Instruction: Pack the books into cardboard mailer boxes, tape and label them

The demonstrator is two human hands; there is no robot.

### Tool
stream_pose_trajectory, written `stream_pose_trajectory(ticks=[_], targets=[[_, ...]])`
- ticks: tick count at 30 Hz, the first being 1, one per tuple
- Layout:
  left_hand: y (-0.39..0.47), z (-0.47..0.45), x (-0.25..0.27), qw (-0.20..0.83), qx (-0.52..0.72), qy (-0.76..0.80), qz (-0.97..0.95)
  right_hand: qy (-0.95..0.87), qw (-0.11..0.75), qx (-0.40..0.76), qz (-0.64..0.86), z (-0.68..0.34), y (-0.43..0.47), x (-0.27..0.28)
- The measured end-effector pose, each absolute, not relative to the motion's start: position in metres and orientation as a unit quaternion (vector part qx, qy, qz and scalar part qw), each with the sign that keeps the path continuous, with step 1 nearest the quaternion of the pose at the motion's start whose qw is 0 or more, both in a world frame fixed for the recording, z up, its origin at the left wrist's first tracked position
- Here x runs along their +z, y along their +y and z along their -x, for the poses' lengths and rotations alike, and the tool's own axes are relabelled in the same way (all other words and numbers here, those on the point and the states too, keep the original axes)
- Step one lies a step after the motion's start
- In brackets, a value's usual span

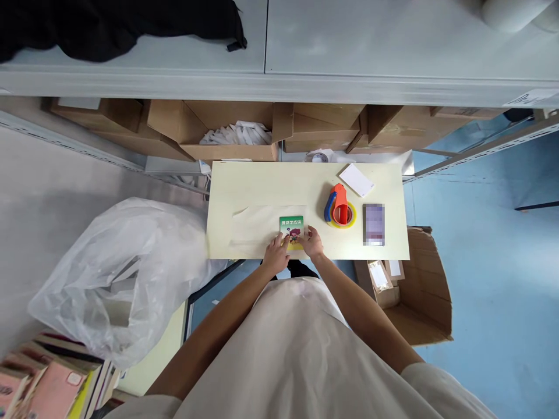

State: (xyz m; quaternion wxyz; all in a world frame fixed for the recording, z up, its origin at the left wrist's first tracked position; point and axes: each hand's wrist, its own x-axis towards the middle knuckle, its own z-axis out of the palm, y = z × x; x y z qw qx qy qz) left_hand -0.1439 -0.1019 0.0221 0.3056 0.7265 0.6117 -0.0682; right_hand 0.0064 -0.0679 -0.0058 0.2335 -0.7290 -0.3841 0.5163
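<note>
A small green and yellow booklet with a cartoon figure on its cover lies near the front edge of the cream table. On its lower left side is my left hand, closed on the edge. My right hand grips the right edge, thumb over the cover. Beneath the booklet and stretching left is a flat whitish sheet or mailing bag; which of the two I cannot tell. An orange and blue tape dispenser with a yellow-rimmed roll rests to the right of my hands.
A white pad and a blurred purple item lie at the table's right. Cardboard boxes line the shelf behind. A large plastic bag bulges at left above stacked books. An open carton stands at right.
</note>
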Motion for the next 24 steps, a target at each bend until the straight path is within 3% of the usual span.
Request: stream_pose_trajectory(ticks=[5, 13, 19, 24], targets=[[-0.106, 0.149, 0.02, 0.318, -0.056, 0.602, -0.73, -0.4, 0.171, 0.505, 0.746, -0.012, -0.063, 0.001], [-0.101, 0.132, 0.015, 0.35, -0.011, 0.589, -0.729, -0.364, 0.264, 0.514, 0.73, -0.026, -0.069, 0.003], [-0.083, 0.103, 0.019, 0.511, 0.157, 0.524, -0.664, -0.325, 0.305, 0.494, 0.746, -0.05, -0.065, 0.022], [-0.082, 0.109, 0.023, 0.656, 0.261, 0.492, -0.509, -0.335, 0.335, 0.61, 0.634, -0.029, -0.064, 0.039]])
